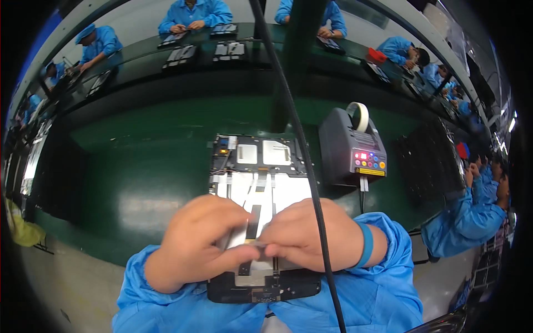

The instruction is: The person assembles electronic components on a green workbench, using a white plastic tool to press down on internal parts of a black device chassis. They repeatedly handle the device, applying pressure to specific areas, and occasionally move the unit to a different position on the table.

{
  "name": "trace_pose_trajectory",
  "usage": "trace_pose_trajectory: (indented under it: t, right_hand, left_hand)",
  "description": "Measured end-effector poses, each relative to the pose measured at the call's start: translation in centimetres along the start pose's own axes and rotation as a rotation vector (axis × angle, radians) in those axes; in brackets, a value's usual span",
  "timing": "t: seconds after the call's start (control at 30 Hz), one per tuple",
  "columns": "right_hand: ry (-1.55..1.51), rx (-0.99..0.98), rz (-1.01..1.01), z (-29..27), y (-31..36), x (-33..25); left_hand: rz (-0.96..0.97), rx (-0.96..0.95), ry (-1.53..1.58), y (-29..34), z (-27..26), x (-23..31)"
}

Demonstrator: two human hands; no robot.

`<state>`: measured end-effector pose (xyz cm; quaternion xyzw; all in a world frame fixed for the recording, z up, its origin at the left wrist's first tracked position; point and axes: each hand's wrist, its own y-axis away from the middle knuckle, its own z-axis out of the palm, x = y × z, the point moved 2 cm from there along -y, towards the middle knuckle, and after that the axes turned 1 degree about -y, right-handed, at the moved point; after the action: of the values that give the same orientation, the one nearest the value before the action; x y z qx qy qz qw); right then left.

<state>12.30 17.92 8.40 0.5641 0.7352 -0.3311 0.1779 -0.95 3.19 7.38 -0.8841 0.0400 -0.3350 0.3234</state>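
Observation:
An opened tablet-like device (294, 191) lies in front of me, its near edge at my lap. Its inside shows black frame parts, silver plates and a broad white area with thin strips. Over its lower middle, my left hand (197, 241) and my right hand (305, 233) meet with thumbs and fingers pinched together. Between the fingertips is a small thin light-coloured piece (254, 242); its kind is too small and blurred to tell. A blue band (366, 244) circles my right wrist. The hands hide part of the device beneath them.
A grey tape dispenser (353, 147) with a pale tape roll stands right of the device on the green table (150, 183). A black cable (294, 111) hangs down across the view. Dark stacks (433, 161) stand at both sides. Several people in blue work at benches beyond.

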Motion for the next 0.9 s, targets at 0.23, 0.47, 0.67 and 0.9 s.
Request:
trace_pose_trajectory:
  t: [0.23, 0.47, 0.67, 0.9]
  right_hand:
    - [0.179, 0.410, -0.029, -0.5, -2.0, -0.1]
    - [0.211, 0.221, -0.038, -1.6, -4.3, 1.3]
    - [0.142, 0.189, 0.039, -0.8, -8.1, 3.4]
    - [0.321, 0.097, -0.157, -1.0, -11.4, 5.2]
  left_hand:
    - [-0.094, 0.228, 0.012, 1.7, -0.9, -0.7]
    - [-0.096, 0.338, -0.143, 1.0, -1.2, -3.4]
    - [-0.013, 0.252, -0.303, 0.0, -1.5, -7.0]
    - [-0.007, 0.221, -0.239, 0.5, -0.5, -8.8]
